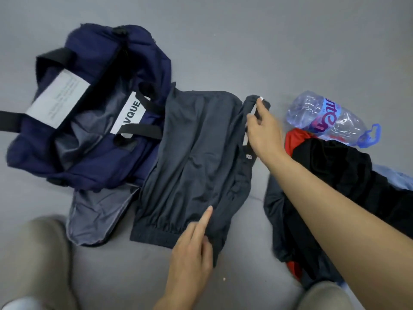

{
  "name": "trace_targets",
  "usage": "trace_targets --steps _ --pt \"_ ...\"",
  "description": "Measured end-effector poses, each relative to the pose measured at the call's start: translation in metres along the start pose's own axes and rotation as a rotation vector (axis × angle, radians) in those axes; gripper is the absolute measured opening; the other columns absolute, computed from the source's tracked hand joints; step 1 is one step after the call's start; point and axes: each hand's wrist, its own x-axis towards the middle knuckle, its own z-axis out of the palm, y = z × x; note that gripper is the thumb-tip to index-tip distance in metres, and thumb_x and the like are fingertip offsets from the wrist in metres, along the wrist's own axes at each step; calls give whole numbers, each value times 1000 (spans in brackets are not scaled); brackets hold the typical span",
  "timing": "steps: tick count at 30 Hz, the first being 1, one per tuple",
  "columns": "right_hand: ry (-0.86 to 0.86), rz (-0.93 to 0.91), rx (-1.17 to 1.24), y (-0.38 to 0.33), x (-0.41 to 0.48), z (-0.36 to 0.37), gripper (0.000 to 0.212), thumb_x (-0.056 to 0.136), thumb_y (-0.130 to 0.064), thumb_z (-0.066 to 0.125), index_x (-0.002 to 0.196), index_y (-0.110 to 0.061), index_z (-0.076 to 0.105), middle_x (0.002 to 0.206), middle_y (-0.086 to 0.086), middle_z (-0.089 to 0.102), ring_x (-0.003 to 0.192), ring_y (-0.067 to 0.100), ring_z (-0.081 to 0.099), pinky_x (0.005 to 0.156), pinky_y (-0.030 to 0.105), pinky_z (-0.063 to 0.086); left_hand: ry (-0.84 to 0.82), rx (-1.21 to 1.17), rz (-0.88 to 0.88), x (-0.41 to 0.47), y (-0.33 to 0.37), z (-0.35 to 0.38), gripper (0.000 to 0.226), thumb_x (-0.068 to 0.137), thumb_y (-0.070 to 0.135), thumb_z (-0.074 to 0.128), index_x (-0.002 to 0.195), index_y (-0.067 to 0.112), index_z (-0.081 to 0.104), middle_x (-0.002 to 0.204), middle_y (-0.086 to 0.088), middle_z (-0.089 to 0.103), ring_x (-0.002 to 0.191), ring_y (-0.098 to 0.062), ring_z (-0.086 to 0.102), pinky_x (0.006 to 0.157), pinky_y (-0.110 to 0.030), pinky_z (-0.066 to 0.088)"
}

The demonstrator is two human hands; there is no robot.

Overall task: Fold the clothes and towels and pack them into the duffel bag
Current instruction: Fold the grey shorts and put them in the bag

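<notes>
Though barely begun, to judge by appearances: nothing visibly packed in the open duffel bag (pixel 96 104) at the left side of the grey surface (pixel 245 41). Just beside it, overlapping its near corner, one dark grey top (pixel 196 157) spread flat, sides seemingly turned in, not yet folded small. Right hand (pixel 263 130) pinching a shoulder strap (pixel 251 101) between thumb and fingers at the far end; left hand (pixel 192 247) pressing the hem with a straight forefinger, other fingers loosely curled, holding nothing. Left to do: finish this fold, then the heap (pixel 335 171) toward the right edge. Counted: one bag, one top, one water bottle (pixel 330 117), one heap showing black, red and pale blue pieces, number unclear.
</notes>
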Motion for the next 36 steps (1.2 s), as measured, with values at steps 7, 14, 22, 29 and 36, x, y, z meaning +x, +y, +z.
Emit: trace_targets --steps 7,14,22,29,36 --pt "-77 -145 -13 -94 18 72 55 100 -23 39 154 -24 33 84 0 61 78 18 57 76 34 46 203 75 -83 24 -41 -52 85 88 0 44 154 49 22 91 11 44 72 -16 49 61 -34 44" --pt "-335 -326 -189 -106 13 132 62 104 -24 38 160 -20 12 166 0 16 145 18 33 115 32 33 156 355 -119 26 -82 -70 102 70 -18 62 149 43 41 136 -5 50 97 -28 64 63 -35 52" --pt "-373 -530 -415 -49 -51 115 69 103 -55 32 160 -23 11 168 -3 0 154 15 -3 123 31 10 104 469 -40 24 -97 -52 61 92 15 63 147 37 47 160 -10 31 145 -35 32 102 -53 44" --pt "-632 -623 -811 59 -75 44 78 96 -74 17 159 -33 -4 168 0 -7 154 20 -4 125 39 13 18 459 98 25 -92 -7 53 102 29 37 155 33 34 165 -13 20 153 -31 13 122 -46 15" --pt "-760 -528 -990 88 -44 -28 86 86 -78 -2 158 -32 -8 168 5 -4 154 29 -1 125 43 11 -92 523 159 55 -37 46 49 98 34 52 146 27 49 160 -16 31 147 -34 28 118 -48 31"
